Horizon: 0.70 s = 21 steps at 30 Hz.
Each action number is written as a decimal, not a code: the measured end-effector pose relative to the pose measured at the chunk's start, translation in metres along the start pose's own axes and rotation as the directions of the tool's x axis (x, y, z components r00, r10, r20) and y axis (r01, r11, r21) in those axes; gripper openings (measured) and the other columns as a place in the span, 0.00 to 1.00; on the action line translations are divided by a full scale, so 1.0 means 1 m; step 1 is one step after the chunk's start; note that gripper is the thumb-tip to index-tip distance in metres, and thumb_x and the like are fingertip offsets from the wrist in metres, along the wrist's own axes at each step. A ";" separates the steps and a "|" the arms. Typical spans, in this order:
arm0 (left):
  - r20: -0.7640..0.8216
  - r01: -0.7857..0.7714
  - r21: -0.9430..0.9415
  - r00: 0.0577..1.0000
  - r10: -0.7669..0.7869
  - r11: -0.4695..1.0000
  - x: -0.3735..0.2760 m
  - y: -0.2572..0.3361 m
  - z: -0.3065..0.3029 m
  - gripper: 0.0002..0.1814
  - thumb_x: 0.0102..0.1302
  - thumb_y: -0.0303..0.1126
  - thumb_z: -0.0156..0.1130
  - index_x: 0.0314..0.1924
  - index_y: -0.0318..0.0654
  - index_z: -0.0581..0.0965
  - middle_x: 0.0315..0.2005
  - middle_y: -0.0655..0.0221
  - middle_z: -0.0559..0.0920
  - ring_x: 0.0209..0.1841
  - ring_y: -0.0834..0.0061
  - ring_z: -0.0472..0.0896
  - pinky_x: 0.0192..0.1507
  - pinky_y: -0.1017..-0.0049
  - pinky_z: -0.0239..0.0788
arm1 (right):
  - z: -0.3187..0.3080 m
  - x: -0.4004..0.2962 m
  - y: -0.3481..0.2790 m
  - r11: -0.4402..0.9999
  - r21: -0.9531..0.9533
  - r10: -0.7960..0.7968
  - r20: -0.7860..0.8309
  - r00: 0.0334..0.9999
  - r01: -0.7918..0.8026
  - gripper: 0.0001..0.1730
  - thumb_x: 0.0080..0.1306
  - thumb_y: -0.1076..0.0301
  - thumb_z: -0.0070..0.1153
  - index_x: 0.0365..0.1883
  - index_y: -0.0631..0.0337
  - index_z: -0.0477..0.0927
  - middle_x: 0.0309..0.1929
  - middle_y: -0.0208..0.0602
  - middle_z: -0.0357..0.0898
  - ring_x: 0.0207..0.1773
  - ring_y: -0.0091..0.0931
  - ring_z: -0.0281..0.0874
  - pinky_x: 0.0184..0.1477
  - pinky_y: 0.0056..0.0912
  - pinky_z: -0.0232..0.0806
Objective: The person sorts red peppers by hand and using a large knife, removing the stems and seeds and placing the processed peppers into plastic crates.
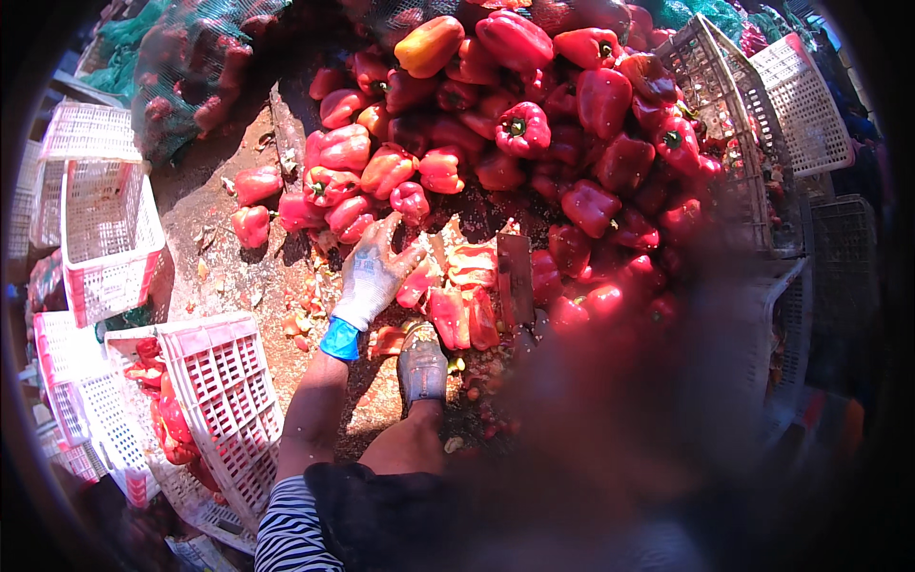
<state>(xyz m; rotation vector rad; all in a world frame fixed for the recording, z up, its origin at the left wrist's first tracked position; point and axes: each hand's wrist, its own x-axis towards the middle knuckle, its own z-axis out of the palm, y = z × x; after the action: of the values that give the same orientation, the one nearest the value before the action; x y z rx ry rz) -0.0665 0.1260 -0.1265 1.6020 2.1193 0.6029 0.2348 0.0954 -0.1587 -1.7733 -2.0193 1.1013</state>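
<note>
My left hand (pixel 375 268), in a pale work glove with a blue cuff, reaches to the near edge of a heap of red bell peppers (pixel 522 129). Its fingers are spread between a whole pepper (pixel 409 203) and cut-open pepper pieces (pixel 472 264); whether it touches them is unclear. More split pepper pieces (pixel 449 314) lie just right of the hand, beside an upright dark board (pixel 515 279). My right hand cannot be made out; a large blur covers the lower right of the view.
A shoe (pixel 422 365) stands on the seed-strewn ground below the cut pieces. White plastic crates (pixel 114 236) stand at the left, one tilted crate (pixel 221 400) near pepper pieces. More crates (pixel 800 107) are at the right. A green net sack (pixel 189 79) lies upper left.
</note>
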 end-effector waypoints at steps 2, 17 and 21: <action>-0.160 0.114 0.122 0.983 -0.094 0.986 0.034 -0.024 0.018 0.37 0.60 0.52 0.67 0.63 0.40 0.69 0.52 0.50 0.78 0.54 0.51 0.78 0.53 0.58 0.72 | -0.004 0.005 -0.015 0.999 0.045 0.017 0.024 1.000 -0.018 0.17 0.67 0.59 0.52 0.51 0.58 0.72 0.29 0.58 0.78 0.34 0.55 0.77 0.34 0.59 0.69; 0.039 0.049 0.135 0.998 -0.055 0.990 0.047 -0.031 0.061 0.38 0.50 0.46 0.73 0.59 0.42 0.70 0.50 0.55 0.81 0.50 0.55 0.81 0.49 0.61 0.75 | 0.022 0.059 -0.070 0.972 -0.058 -0.229 -0.030 0.973 0.227 0.17 0.64 0.62 0.54 0.50 0.57 0.74 0.28 0.49 0.81 0.29 0.45 0.81 0.31 0.52 0.72; 0.022 -0.015 0.205 1.000 0.010 0.979 0.036 -0.031 0.061 0.38 0.52 0.45 0.71 0.61 0.40 0.69 0.50 0.56 0.81 0.50 0.57 0.81 0.52 0.64 0.72 | 0.041 0.089 -0.103 0.945 -0.252 -0.208 0.037 0.977 0.211 0.18 0.63 0.65 0.53 0.51 0.57 0.70 0.28 0.50 0.82 0.32 0.45 0.83 0.33 0.50 0.73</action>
<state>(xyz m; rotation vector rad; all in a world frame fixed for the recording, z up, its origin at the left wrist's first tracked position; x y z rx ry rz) -0.0658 0.1590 -0.1969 1.7222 2.2176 0.3793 0.1115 0.1645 -0.1444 -1.6131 -2.3809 0.8188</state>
